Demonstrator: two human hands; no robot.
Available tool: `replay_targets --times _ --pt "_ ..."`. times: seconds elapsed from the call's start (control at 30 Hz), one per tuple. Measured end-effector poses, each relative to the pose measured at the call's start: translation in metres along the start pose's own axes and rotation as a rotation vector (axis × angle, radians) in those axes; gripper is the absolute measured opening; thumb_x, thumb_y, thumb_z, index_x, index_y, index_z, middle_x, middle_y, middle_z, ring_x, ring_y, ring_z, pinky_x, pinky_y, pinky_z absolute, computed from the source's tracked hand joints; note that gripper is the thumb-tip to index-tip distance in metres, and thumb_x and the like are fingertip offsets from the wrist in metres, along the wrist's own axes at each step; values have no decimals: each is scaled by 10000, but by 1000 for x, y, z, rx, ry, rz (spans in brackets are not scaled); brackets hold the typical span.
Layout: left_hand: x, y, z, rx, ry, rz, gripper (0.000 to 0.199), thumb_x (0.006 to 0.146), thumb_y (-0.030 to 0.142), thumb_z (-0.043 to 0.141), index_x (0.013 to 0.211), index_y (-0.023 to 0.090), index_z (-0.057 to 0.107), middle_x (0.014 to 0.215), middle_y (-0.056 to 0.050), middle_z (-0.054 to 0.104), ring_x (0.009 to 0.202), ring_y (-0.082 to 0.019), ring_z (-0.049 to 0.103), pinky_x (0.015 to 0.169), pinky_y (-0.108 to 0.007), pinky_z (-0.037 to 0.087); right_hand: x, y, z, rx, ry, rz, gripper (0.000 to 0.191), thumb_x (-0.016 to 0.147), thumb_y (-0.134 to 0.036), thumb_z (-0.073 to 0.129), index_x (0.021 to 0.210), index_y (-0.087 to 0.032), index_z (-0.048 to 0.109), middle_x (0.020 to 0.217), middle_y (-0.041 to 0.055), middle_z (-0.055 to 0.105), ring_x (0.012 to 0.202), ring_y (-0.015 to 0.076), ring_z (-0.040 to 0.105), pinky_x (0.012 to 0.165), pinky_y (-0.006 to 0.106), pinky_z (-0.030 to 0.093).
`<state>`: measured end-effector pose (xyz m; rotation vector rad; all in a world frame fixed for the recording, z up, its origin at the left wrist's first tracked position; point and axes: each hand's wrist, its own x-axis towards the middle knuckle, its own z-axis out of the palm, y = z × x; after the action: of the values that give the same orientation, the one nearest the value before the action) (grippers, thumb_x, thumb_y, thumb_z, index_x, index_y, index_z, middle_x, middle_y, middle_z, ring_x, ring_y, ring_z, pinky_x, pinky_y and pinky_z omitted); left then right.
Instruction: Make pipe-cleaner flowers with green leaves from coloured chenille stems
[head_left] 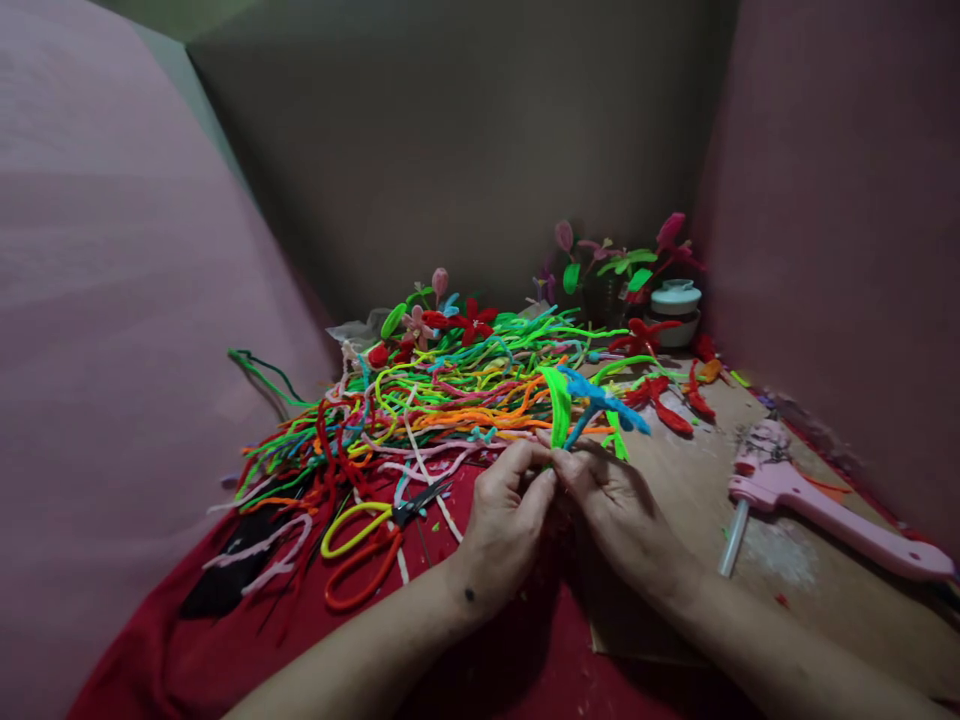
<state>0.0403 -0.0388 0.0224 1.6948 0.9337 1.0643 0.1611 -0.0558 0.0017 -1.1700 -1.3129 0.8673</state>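
Note:
Both hands meet in front of me around a pipe-cleaner flower with a blue bloom (pixel 600 392) and bright green leaves (pixel 559 405). My left hand (pixel 516 515) pinches its lower part between thumb and fingers. Against it, my right hand (pixel 619 510) is also closed on the flower's base, where the blue stem and a green leaf come together. The fingertips hide the exact joint. The bloom points up and to the right. Just beyond the hands lies a big heap of coloured pipe cleaners (pixel 450 400).
Scissors (pixel 364 555) with yellow and red handles lie left of my hands on red cloth (pixel 225 660). A pink glue gun (pixel 817 505) rests on the brown board (pixel 675 620) at right. Red pipe-cleaner flowers (pixel 660 405) and a lidded container (pixel 675 312) are farther back.

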Motion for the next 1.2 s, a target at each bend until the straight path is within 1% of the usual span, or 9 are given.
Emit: replay_targets --times 0.17,0.33,0.53,0.67,0.77,0.87,0.97,1.07,1.2 --pt "1 -8 -1 64 -5 99 98 862 176 456 845 176 552 864 -13 537 795 -116 501 744 -227 417 2 6 -3 -2 -41 -10 347 845 -454 469 980 -214 680 893 57 704 896 219 619 806 321 485" --pt "1 -5 1 23 5 86 99 867 201 453 820 179 537 846 -12 543 756 -112 496 700 -218 411 7 -4 -7 76 -125 -15 375 883 -434 428 1074 -202 653 1080 67 676 1026 219 598 919 342 440" --pt "1 0 -2 -92 43 -64 95 834 256 509 802 177 551 725 19 524 616 -89 454 578 -197 370 11 -6 -7 104 -132 -49 291 836 -371 531 1024 -218 692 1021 46 703 996 254 613 937 407 429" --pt "2 -1 -4 -235 43 -119 95 790 260 570 783 166 557 818 -4 575 642 -90 476 566 -196 366 11 -10 -6 131 -129 -43 267 822 -325 534 1004 -235 707 981 34 714 1008 265 606 955 445 413" --pt "3 -2 -4 -275 50 -107 90 778 254 587 783 167 563 848 -5 580 614 -77 466 554 -196 360 10 -14 -5 127 -130 -38 261 826 -283 513 980 -231 718 963 33 717 1024 262 595 947 424 418" --pt "2 -2 -5 -272 49 -91 92 779 253 590 788 166 561 764 14 560 536 -58 420 524 -198 347 10 -14 -5 159 -128 -33 260 825 -264 505 966 -228 720 946 29 719 966 245 616 871 372 466" --pt "3 -1 -5 -299 40 -92 109 795 259 574 770 159 541 680 33 513 510 -54 407 498 -193 337 11 -11 -4 165 -140 -31 267 831 -248 490 978 -233 712 911 13 724 916 224 627 780 313 495" --pt "3 0 -5 -338 38 -131 129 786 257 587 747 153 521 654 38 493 508 -53 415 492 -184 340 11 -10 -5 95 -145 -57 266 839 -241 481 962 -234 716 909 0 722 896 211 627 768 285 490" --pt "5 1 -6 -405 28 -192 133 770 249 611 750 147 528 641 44 485 495 -43 399 478 -175 315 11 -8 -6 51 -130 -90 261 849 -261 486 987 -243 706 948 -3 712 857 201 628 772 295 487"
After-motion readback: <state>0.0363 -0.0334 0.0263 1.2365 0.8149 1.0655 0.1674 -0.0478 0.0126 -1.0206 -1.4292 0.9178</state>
